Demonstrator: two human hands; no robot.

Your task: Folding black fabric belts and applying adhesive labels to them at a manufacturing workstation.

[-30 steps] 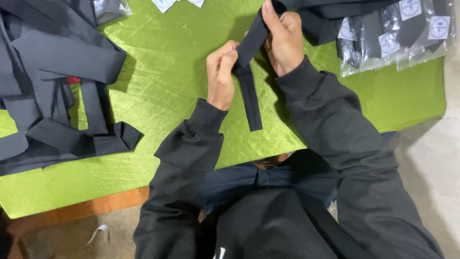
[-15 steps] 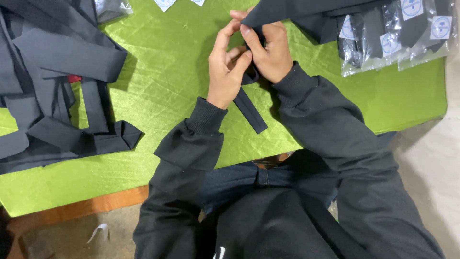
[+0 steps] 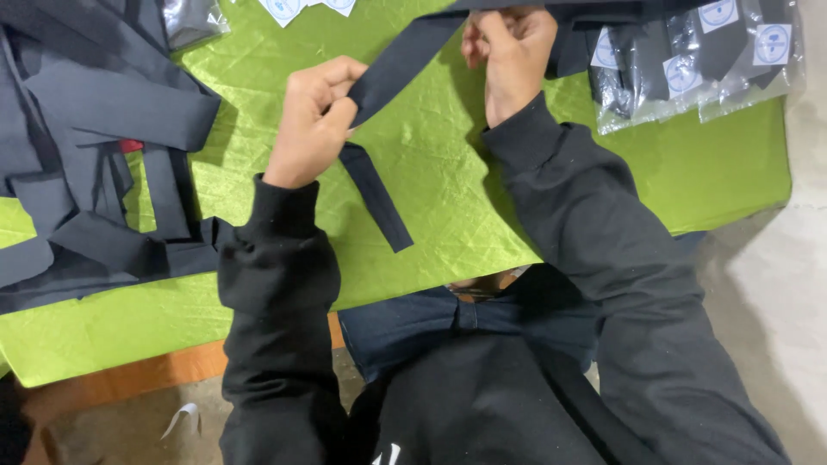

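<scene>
A long dark fabric strip, like a necktie [image 3: 401,60], stretches between my two hands above a green-covered table [image 3: 448,198]. My left hand [image 3: 312,120] pinches the strip at a fold, and its narrow tail [image 3: 375,198] lies on the cloth toward me. My right hand [image 3: 510,52] grips the wider part near the top edge of the view. Both arms wear black sleeves.
A heap of dark ties [image 3: 77,164] lies at the left, with a small red bit [image 3: 131,145] among them. Clear bags with dark items and round white labels [image 3: 698,60] lie at the right. White tags [image 3: 284,9] sit at the table's far edge.
My hands were close together at the strip; now they have moved apart, the left hand going left, and the strip is pulled out between them.
</scene>
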